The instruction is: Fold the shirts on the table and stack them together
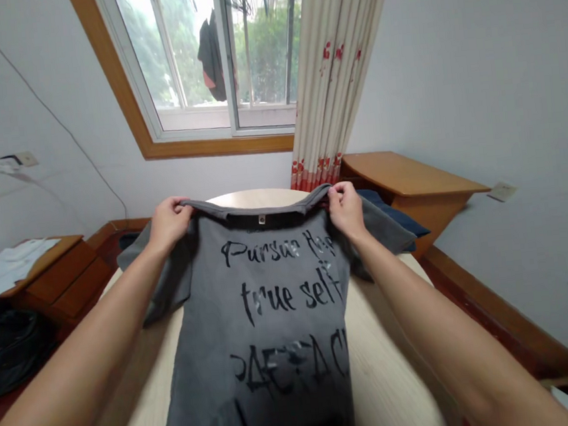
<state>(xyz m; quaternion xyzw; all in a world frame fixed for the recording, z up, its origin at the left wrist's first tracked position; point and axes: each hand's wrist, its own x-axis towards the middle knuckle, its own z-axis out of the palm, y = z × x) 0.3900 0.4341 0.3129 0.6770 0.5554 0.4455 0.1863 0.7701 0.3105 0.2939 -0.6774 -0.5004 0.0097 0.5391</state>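
Note:
A grey T-shirt (274,321) with black lettering hangs between my hands, front side toward me. Its neckline and small tag are at the top, and its lower part reaches toward me over the table. My left hand (170,220) is closed on the left shoulder, pinching the cloth between thumb and fingers. On the opposite shoulder, my right hand (346,208) pinches the fabric the same way. Both sleeves droop outward past my wrists. The shirt's hem runs out of the bottom of the view.
Beneath the shirt is a pale wooden table (383,364). Dark blue cloth (389,213) lies at its far right, near a brown wooden desk (410,170). At left are a small cabinet (64,281) with papers and a black bag (13,346). A curtain (335,67) hangs beside the window.

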